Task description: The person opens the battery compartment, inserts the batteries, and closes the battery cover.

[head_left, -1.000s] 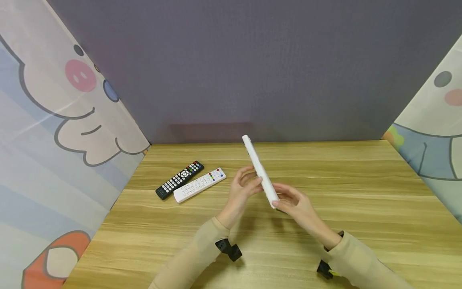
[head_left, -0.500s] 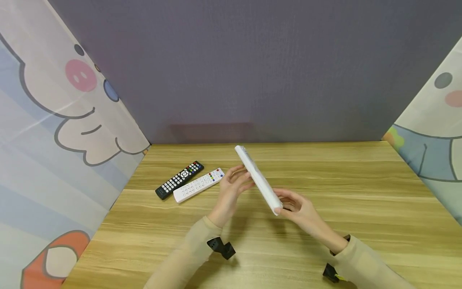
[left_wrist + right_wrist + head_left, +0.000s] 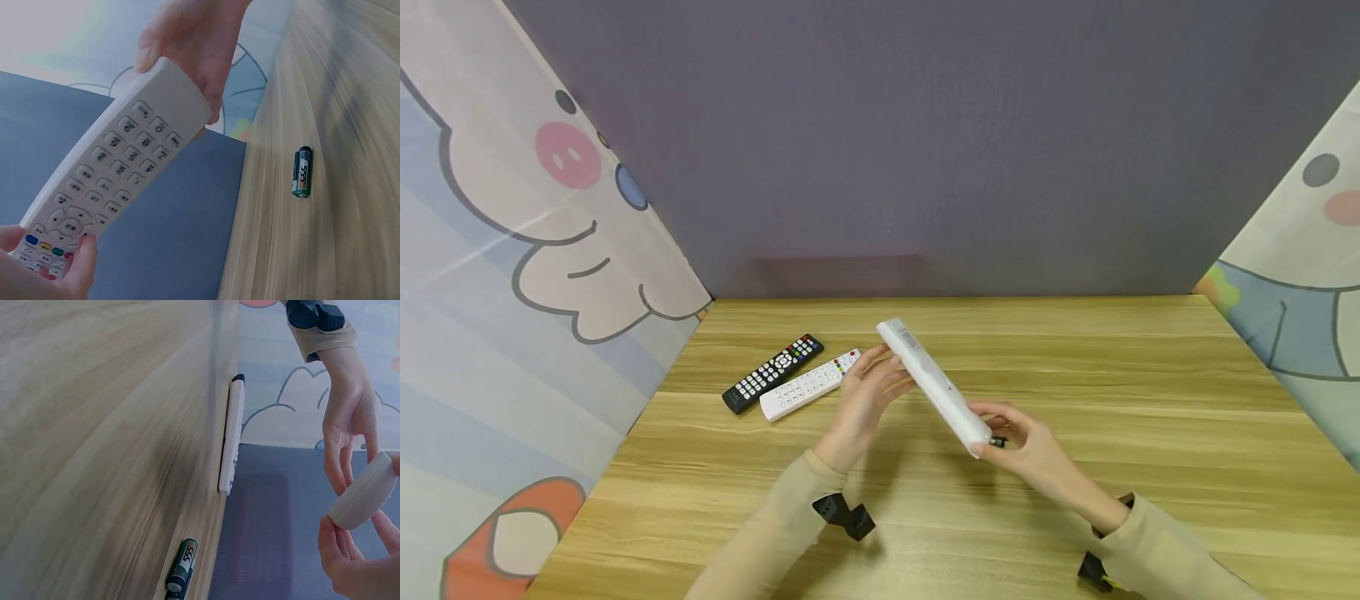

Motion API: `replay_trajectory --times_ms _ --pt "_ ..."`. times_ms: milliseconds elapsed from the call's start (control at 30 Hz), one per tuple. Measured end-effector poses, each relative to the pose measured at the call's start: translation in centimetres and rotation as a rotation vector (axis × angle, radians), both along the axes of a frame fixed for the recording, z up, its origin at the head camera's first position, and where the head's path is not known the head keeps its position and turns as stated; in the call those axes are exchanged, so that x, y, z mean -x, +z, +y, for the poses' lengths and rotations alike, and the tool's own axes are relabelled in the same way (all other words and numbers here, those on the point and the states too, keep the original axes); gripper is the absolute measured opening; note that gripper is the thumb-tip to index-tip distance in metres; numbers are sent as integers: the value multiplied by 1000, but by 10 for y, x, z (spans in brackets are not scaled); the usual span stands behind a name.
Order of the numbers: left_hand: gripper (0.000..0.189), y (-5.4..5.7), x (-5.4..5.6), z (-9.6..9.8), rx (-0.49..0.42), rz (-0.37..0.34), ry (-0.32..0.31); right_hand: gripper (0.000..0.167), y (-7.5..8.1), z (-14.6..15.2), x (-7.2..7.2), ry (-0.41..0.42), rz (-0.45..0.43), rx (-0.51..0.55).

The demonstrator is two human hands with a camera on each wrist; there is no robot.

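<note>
A white remote control (image 3: 931, 385) is held in the air between both hands, slanting, its back with a small label partly turned to the head view. My left hand (image 3: 859, 404) pinches its far end, near the coloured buttons in the left wrist view. My right hand (image 3: 1028, 450) grips the opposite end between thumb and fingers. In the left wrist view the keypad side of the white remote control (image 3: 119, 156) shows. Below, a green and black battery (image 3: 302, 172) lies on the table; part of a second one shows beneath it in the right wrist view.
To the left on the wooden table (image 3: 1150, 400) lie a black remote control (image 3: 772, 373) and another white remote control (image 3: 808, 389), side by side. A grey panel (image 3: 925, 150) stands along the back, with cartoon-printed cloth (image 3: 497, 333) at the sides.
The held remote control has swung its far end left and nearer, and its back has turned into view. My left hand has moved left; my right hand has shifted slightly right and nearer.
</note>
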State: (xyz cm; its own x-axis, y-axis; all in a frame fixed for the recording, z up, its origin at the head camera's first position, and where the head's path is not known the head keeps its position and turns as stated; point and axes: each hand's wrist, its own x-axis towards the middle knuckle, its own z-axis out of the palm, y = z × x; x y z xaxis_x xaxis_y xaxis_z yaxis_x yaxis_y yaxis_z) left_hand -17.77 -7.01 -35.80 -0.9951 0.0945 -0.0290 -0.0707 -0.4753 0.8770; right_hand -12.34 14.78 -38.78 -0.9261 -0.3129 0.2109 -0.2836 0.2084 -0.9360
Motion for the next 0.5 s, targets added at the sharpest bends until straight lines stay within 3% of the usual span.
replay_trajectory --times_ms 167,500 --pt "29 1 -2 -2 -27 -53 -25 48 -2 1 -1 -16 37 -23" --pt "13 4 -6 -6 -57 -84 -83 48 -5 3 -3 -47 157 -149"
